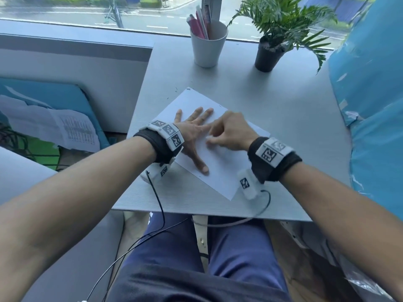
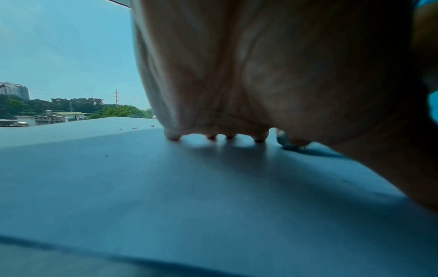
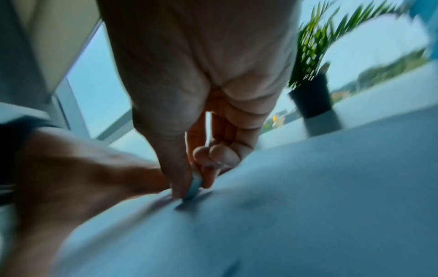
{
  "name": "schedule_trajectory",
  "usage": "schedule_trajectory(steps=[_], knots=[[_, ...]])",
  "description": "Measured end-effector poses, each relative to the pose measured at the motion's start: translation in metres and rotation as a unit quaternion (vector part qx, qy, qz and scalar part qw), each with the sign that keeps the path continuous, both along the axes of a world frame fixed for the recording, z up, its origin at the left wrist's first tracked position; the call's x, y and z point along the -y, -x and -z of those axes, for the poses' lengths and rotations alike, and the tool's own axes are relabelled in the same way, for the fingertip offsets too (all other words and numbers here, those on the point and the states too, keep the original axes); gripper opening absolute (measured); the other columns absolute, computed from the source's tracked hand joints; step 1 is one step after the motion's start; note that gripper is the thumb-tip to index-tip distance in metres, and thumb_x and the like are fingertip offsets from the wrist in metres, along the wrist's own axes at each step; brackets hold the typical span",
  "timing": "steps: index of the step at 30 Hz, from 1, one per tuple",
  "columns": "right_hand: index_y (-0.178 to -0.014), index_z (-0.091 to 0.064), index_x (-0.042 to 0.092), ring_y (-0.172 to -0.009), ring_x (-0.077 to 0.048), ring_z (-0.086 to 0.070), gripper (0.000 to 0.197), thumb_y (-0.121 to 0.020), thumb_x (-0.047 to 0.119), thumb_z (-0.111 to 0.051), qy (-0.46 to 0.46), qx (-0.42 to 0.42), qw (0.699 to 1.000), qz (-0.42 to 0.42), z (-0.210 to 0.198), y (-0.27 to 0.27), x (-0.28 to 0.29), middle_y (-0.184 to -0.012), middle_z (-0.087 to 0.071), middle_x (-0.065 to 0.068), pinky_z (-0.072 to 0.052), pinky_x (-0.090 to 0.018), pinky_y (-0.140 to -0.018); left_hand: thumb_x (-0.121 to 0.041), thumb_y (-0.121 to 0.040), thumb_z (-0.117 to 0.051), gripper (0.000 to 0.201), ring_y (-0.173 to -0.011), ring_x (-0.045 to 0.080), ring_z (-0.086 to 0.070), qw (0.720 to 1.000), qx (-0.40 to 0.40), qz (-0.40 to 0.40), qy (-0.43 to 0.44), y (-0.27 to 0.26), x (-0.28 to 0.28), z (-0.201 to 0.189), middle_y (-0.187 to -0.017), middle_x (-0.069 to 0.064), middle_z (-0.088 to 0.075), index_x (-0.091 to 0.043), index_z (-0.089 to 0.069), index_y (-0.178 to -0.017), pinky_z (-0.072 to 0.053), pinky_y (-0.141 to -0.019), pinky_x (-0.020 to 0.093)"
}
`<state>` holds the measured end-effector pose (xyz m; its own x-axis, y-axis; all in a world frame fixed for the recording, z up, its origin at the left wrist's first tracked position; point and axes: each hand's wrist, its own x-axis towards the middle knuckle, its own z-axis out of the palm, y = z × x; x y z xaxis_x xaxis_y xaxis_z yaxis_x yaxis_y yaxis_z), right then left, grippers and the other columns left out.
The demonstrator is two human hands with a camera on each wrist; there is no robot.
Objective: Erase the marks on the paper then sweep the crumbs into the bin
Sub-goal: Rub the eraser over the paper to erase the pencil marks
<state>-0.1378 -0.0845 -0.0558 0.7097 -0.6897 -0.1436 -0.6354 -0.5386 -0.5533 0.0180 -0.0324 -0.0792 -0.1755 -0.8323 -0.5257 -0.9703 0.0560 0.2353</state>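
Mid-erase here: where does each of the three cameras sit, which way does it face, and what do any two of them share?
Head: worn on the head, looking down at the table; shows both forearms, left hand flat on the paper, right hand, lap.
Left wrist: low under the palm, facing the window; left fingertips on the paper.
Right wrist: under the right palm; fingers pinch the eraser.
Shared: head and right wrist both show the plant.
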Motion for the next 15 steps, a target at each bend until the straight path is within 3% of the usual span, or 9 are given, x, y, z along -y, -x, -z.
schedule_trajectory(steps=[2, 6, 8, 10, 12, 14, 15], knots=[[-0.070, -0.076, 0.017, -0.056, -0.002, -0.056, 0.005, -0.069, 0.021, -0.079, 0.016, 0.008, 0.999, 0.049, -0.001, 0.002, 0.009, -0.058, -0.063, 0.009, -0.040, -0.012, -0.059, -0.084, -0.033, -0.078, 0.153, -0.141, 0.016, 0.039, 1.000, -0.004, -0.003, 0.000, -0.001, -0.001, 0.000, -0.155, -0.010, 0.039, -0.051, 0.017, -0.149, 0.018, -0.109, 0.069], [-0.073, -0.077, 0.013, -0.053, -0.002, -0.056, 0.004, -0.070, 0.014, -0.078, -0.007, -0.019, 0.998, -0.066, 0.001, 0.001, -0.017, -0.061, -0.065, 0.006, -0.038, -0.006, -0.053, -0.086, -0.034, -0.076, 0.154, -0.141, 0.017, 0.038, 1.000, 0.006, 0.009, 0.010, -0.003, 0.001, 0.004, -0.155, -0.007, 0.040, -0.047, 0.018, -0.150, 0.013, -0.110, 0.071], [-0.076, -0.079, 0.015, -0.058, -0.003, -0.060, 0.008, -0.070, 0.019, -0.081, -0.012, -0.016, 1.000, -0.009, -0.001, 0.004, 0.002, -0.067, -0.071, 0.004, -0.038, -0.003, -0.055, -0.088, -0.029, -0.073, 0.154, -0.142, 0.016, 0.037, 1.000, -0.009, 0.004, 0.010, -0.002, -0.001, 0.004, -0.156, -0.008, 0.038, -0.052, 0.016, -0.149, 0.015, -0.109, 0.070], [-0.076, -0.079, 0.017, -0.062, -0.004, -0.062, 0.009, -0.069, 0.022, -0.081, 0.002, -0.005, 0.999, 0.038, -0.003, 0.004, 0.010, -0.068, -0.072, 0.004, -0.040, -0.006, -0.058, -0.088, -0.028, -0.073, 0.154, -0.142, 0.017, 0.037, 1.000, -0.011, -0.002, 0.011, -0.002, 0.000, 0.004, -0.157, -0.009, 0.037, -0.054, 0.016, -0.148, 0.016, -0.109, 0.070], [-0.074, -0.078, 0.014, -0.057, -0.003, -0.059, 0.007, -0.068, 0.017, -0.080, -0.013, -0.015, 1.000, -0.011, -0.002, 0.001, -0.007, -0.065, -0.069, 0.004, -0.043, -0.011, -0.057, -0.087, -0.032, -0.076, 0.154, -0.141, 0.017, 0.038, 1.000, 0.004, 0.003, 0.008, -0.001, 0.000, 0.004, -0.155, -0.008, 0.040, -0.050, 0.019, -0.148, 0.015, -0.109, 0.071], [-0.073, -0.078, 0.014, -0.054, 0.000, -0.057, 0.006, -0.068, 0.015, -0.080, -0.028, -0.025, 0.998, -0.059, 0.000, 0.001, -0.017, -0.064, -0.068, 0.005, -0.042, -0.008, -0.055, -0.087, -0.032, -0.076, 0.155, -0.140, 0.017, 0.040, 1.000, 0.011, 0.008, 0.009, -0.001, 0.001, 0.005, -0.154, -0.008, 0.041, -0.049, 0.020, -0.148, 0.015, -0.109, 0.071], [-0.074, -0.078, 0.015, -0.056, 0.000, -0.057, 0.007, -0.069, 0.017, -0.081, -0.025, -0.027, 0.999, -0.037, 0.000, 0.002, -0.009, -0.067, -0.070, 0.004, -0.041, -0.006, -0.056, -0.088, -0.031, -0.075, 0.155, -0.140, 0.017, 0.039, 1.000, 0.005, 0.007, 0.006, -0.001, 0.000, 0.005, -0.154, -0.009, 0.040, -0.050, 0.020, -0.148, 0.016, -0.109, 0.070]])
